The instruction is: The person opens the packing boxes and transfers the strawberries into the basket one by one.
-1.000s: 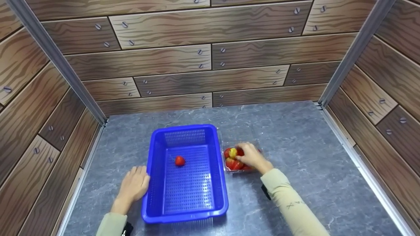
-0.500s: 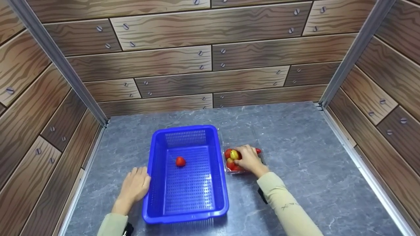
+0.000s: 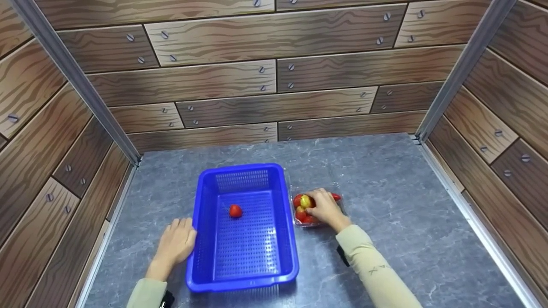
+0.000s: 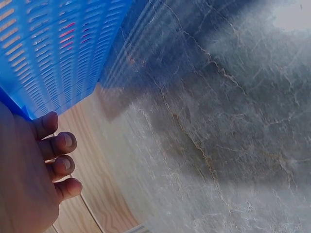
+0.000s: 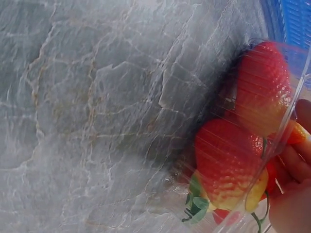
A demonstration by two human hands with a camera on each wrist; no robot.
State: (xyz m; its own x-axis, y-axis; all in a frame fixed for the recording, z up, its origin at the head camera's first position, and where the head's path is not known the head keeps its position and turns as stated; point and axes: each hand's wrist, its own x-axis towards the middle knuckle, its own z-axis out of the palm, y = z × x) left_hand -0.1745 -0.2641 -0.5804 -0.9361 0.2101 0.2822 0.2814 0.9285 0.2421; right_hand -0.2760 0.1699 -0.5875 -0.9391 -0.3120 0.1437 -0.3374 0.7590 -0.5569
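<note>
My left hand [image 3: 173, 240] holds the left rim of a blue perforated basket [image 3: 242, 282]; in the left wrist view its fingertips [image 4: 63, 165] curl beside the basket's outer wall. One red strawberry [image 3: 235, 211] lies inside the basket. Right of it stands a clear plastic box [image 3: 306, 225] with several strawberries. My right hand [image 3: 324, 207] reaches into this box, thumb and fingers around a strawberry with a yellow top [image 3: 305, 201]. The right wrist view shows more red strawberries [image 5: 228, 160] through the clear wall, with green leaves and stems. Part of the grip is hidden.
Everything stands on a grey marbled tabletop [image 3: 385, 179]. Wood-patterned walls [image 3: 274, 77] with metal corner posts enclose it at the back and sides. The clear box sits close against the basket's right side.
My right hand has shifted slightly left and nearer, closing its fingers around the yellow-topped strawberry. A red strawberry tip shows at the box's right side. My left hand keeps its place.
</note>
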